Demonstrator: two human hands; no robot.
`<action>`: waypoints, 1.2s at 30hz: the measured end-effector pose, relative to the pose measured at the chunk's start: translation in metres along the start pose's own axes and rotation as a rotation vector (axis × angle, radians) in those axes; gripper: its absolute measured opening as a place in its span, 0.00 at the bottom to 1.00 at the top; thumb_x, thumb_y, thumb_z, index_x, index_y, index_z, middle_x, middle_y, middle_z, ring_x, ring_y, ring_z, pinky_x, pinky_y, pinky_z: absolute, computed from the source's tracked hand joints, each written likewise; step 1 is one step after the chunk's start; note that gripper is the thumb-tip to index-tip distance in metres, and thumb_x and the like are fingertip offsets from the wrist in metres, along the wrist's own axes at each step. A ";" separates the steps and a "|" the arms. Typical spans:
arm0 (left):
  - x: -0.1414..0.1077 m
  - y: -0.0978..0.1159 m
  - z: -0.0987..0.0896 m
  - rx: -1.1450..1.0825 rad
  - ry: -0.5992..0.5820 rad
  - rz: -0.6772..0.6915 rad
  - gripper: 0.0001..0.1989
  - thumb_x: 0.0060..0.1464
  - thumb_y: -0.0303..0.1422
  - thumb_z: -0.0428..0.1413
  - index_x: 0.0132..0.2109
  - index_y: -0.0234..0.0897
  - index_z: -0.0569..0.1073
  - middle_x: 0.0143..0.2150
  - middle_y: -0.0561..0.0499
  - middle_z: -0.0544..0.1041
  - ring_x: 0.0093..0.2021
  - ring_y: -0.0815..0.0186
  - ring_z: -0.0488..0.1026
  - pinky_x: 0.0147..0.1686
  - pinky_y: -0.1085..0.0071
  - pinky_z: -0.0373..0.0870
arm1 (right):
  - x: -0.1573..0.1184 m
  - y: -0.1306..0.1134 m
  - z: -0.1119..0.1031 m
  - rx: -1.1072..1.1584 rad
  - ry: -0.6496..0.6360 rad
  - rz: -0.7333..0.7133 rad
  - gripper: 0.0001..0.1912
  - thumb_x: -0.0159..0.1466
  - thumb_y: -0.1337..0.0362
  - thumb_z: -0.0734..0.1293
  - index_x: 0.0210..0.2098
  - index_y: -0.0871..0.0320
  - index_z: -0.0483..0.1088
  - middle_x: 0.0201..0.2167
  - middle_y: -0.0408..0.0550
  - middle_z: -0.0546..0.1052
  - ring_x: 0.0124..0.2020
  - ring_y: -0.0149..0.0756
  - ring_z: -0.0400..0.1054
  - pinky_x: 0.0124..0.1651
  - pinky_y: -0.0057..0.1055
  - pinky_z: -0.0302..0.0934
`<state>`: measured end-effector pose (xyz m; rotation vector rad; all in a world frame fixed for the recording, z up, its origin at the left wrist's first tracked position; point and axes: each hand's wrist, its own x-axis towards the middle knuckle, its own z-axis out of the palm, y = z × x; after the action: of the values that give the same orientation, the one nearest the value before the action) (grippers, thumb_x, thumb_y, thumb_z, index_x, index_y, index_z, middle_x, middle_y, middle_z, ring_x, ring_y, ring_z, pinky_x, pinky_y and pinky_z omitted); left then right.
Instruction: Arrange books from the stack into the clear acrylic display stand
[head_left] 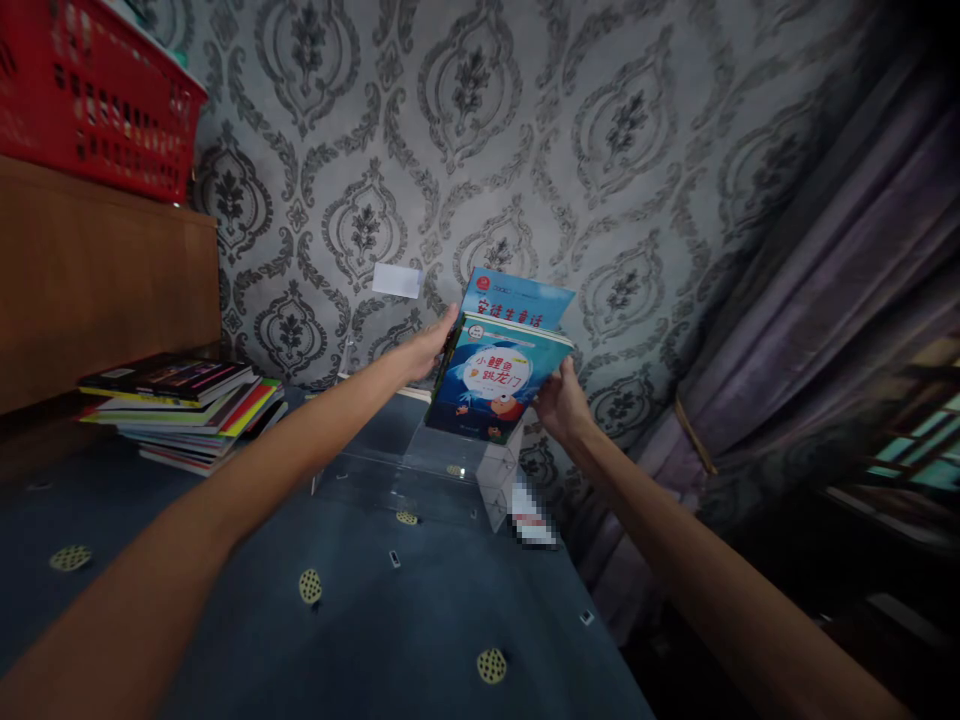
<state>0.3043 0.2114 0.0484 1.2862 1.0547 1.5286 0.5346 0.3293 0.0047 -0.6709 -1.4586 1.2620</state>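
In the head view, the left hand [431,350] and right hand [564,402] hold a bundle of paperback storybooks [469,395] by opposite side edges at centre frame, fingers closed on it. A blue fairy-tale book [525,292] juts above the bundle's back; it could slide loose if the side grip slackens, since the covers look slick. The thin clear acrylic rack [496,490] just below might tip or skid if a lower corner catches it; whether they touch, I cannot tell. The covers are flat, glossy-looking rectangles; the rack is boxy and see-through; the worktop [405,630] wears dark-blue cloth printed with lotus pods.
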 end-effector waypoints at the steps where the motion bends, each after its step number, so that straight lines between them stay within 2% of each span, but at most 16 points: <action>1: 0.000 0.000 0.000 -0.002 -0.009 0.004 0.33 0.60 0.63 0.43 0.44 0.41 0.77 0.47 0.43 0.82 0.60 0.51 0.71 0.55 0.59 0.67 | -0.001 0.000 0.001 0.010 0.001 0.000 0.34 0.60 0.28 0.56 0.35 0.51 0.73 0.38 0.47 0.83 0.46 0.47 0.74 0.39 0.37 0.68; 6: -0.002 0.000 0.000 0.010 -0.029 0.013 0.36 0.58 0.65 0.43 0.48 0.41 0.77 0.48 0.44 0.83 0.59 0.51 0.71 0.52 0.60 0.68 | -0.004 -0.002 0.005 0.016 -0.018 -0.029 0.34 0.61 0.28 0.56 0.38 0.50 0.74 0.41 0.46 0.83 0.49 0.48 0.74 0.42 0.38 0.69; 11: -0.003 0.000 0.001 0.018 -0.030 0.023 0.36 0.59 0.65 0.42 0.51 0.42 0.76 0.49 0.45 0.82 0.57 0.53 0.72 0.51 0.61 0.68 | -0.004 -0.002 0.005 0.040 0.009 0.022 0.33 0.62 0.29 0.57 0.37 0.51 0.74 0.41 0.46 0.83 0.48 0.46 0.74 0.40 0.35 0.68; 20: -0.005 0.000 0.005 -0.019 0.017 0.032 0.35 0.58 0.64 0.45 0.47 0.38 0.77 0.44 0.45 0.82 0.49 0.58 0.75 0.45 0.66 0.67 | 0.000 0.002 0.000 0.055 -0.045 -0.006 0.33 0.59 0.29 0.61 0.38 0.51 0.75 0.36 0.44 0.83 0.42 0.43 0.75 0.38 0.33 0.66; 23: -0.004 0.000 0.004 -0.036 -0.003 0.035 0.34 0.58 0.64 0.47 0.46 0.38 0.77 0.42 0.46 0.83 0.47 0.59 0.75 0.44 0.67 0.67 | 0.001 0.002 -0.001 0.054 -0.039 0.006 0.33 0.59 0.29 0.61 0.38 0.51 0.75 0.34 0.44 0.83 0.40 0.41 0.75 0.37 0.31 0.65; 29: -0.004 0.000 0.003 -0.056 -0.006 0.027 0.31 0.61 0.60 0.46 0.45 0.39 0.78 0.44 0.44 0.82 0.51 0.56 0.74 0.46 0.65 0.65 | -0.002 0.001 0.002 0.054 -0.023 0.001 0.32 0.60 0.30 0.61 0.37 0.51 0.75 0.34 0.45 0.83 0.43 0.42 0.76 0.39 0.32 0.66; 36: -0.012 0.006 0.008 -0.029 0.034 0.007 0.32 0.65 0.58 0.42 0.48 0.37 0.78 0.48 0.45 0.82 0.52 0.58 0.74 0.49 0.66 0.66 | -0.005 -0.001 0.010 0.132 0.066 0.031 0.29 0.63 0.34 0.60 0.39 0.51 0.76 0.39 0.43 0.83 0.42 0.39 0.75 0.36 0.30 0.66</action>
<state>0.3131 0.1987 0.0518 1.2500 1.0468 1.5703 0.5274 0.3212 0.0046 -0.6428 -1.3033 1.3348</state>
